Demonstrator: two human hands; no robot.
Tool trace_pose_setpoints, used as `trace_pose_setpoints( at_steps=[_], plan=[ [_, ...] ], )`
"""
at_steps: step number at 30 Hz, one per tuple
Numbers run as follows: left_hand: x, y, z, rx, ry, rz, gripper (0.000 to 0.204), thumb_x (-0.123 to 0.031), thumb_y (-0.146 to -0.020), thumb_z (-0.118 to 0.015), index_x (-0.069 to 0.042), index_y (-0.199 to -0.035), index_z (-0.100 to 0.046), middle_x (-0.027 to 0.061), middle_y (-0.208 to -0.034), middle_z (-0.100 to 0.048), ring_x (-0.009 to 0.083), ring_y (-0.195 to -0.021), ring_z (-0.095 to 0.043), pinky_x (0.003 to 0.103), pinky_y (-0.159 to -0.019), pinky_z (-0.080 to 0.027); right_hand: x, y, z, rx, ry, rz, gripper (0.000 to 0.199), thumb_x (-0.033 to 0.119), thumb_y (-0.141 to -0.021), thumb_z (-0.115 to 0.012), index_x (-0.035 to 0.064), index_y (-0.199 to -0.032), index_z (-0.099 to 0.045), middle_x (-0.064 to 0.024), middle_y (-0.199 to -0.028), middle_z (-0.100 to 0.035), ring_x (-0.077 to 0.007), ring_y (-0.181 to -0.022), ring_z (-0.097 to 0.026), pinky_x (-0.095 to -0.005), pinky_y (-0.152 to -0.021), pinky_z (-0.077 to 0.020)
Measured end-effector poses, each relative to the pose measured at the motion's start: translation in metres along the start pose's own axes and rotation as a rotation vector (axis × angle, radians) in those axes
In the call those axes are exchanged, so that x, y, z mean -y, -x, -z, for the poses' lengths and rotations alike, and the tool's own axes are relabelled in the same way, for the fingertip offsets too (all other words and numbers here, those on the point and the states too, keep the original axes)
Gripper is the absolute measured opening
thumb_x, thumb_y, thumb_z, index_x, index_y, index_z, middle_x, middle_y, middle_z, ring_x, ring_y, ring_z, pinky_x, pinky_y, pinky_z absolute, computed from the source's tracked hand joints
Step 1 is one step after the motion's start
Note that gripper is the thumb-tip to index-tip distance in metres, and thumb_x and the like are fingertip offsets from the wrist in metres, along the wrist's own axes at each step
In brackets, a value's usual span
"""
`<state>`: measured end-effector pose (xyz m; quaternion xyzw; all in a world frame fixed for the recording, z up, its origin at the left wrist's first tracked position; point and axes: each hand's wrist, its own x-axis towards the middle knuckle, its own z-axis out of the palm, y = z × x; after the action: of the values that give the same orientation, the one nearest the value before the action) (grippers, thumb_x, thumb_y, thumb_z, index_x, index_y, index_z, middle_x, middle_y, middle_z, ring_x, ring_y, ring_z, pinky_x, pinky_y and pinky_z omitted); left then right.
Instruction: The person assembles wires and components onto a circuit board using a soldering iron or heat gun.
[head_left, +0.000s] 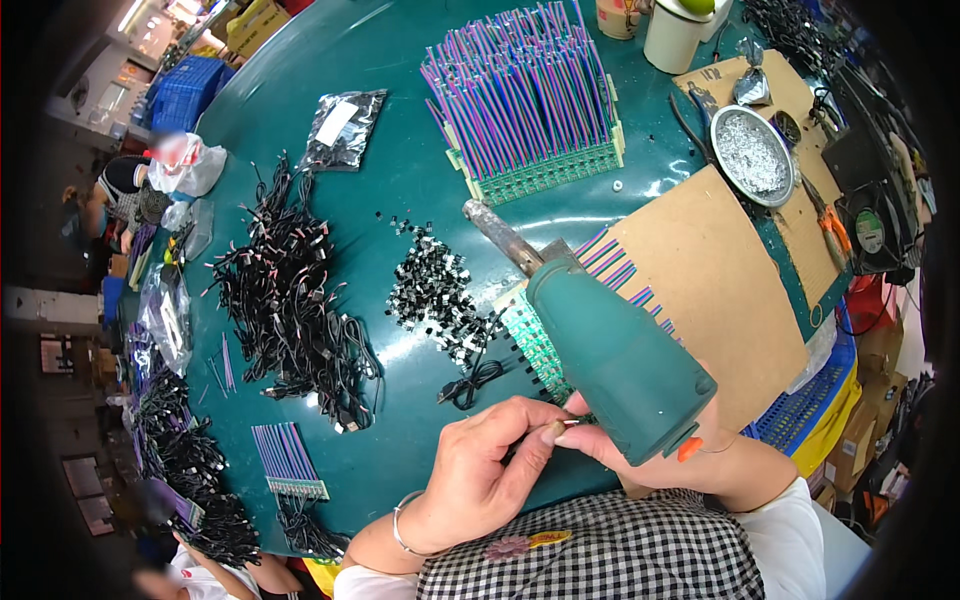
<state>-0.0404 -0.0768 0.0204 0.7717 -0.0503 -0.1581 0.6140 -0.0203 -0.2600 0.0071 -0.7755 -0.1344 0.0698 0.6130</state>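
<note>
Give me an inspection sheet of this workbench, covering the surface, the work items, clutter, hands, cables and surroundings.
Surface: dark green table, with a brown cardboard sheet on its right part.
Job's things: green soldering gun, green circuit board strip with purple and pink wires beneath it.
Clutter: pile of small black parts, metal bowl of solder scraps, rack of purple wired boards, plastic bag.
Hands: left hand pinches something thin at the board's edge; right hand grips the soldering gun.
Cables: heap of black cables at left.
Surroundings: blue crate, small black fan.
</note>
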Motion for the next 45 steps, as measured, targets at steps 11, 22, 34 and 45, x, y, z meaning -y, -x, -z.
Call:
trace_pose_setpoints(
  at_steps=[11,22,34,45],
  plan=[
    [0.004,0.001,-0.011,-0.128,-0.099,-0.011,0.006,-0.001,-0.078,-0.061,-0.001,-0.084,-0.06,0.0073,-0.067,-0.062,0.0132,-0.053,-0.059,0.023,-0.049,-0.046,0.003,0.004,-0.002,-0.097,-0.313,-0.168,0.012,0.005,-0.076,-0.066,0.0008,-0.085,-0.059,-0.0044,-0.077,-0.06,-0.0096,-0.064,-0.056,-0.0222,-0.057,-0.046],
    [0.003,0.0,-0.014,-0.096,-0.192,-0.106,0.004,-0.001,-0.079,-0.061,0.002,-0.081,-0.058,0.006,-0.065,-0.063,0.01,-0.054,-0.058,0.021,-0.051,-0.046,0.002,0.003,0.005,-0.017,-0.168,-0.162,0.009,-0.001,-0.073,-0.066,0.0005,-0.08,-0.06,-0.0029,-0.069,-0.06,-0.0094,-0.062,-0.057,-0.023,-0.055,-0.0464],
    [0.007,-0.004,-0.007,0.014,0.132,0.022,0.004,0.0,-0.082,-0.057,0.003,-0.083,-0.055,0.004,-0.074,-0.059,0.0056,-0.066,-0.053,0.018,-0.059,-0.042,0.0,0.007,0.009,-0.04,-0.494,-0.25,0.018,-0.004,-0.074,-0.065,-0.0022,-0.09,-0.057,-0.0054,-0.077,-0.063,-0.01,-0.07,-0.061,-0.0231,-0.063,-0.0501],
    [0.009,-0.007,0.0,0.147,0.328,0.166,0.005,0.001,-0.083,-0.055,0.002,-0.087,-0.056,0.0049,-0.078,-0.062,0.0063,-0.069,-0.057,0.02,-0.06,-0.045,-0.004,0.007,0.009,0.022,-0.494,-0.312,0.046,-0.006,-0.076,-0.059,-0.0038,-0.119,-0.041,-0.009,-0.077,-0.058,-0.0144,-0.067,-0.058,-0.0248,-0.057,-0.0477]
  ],
)
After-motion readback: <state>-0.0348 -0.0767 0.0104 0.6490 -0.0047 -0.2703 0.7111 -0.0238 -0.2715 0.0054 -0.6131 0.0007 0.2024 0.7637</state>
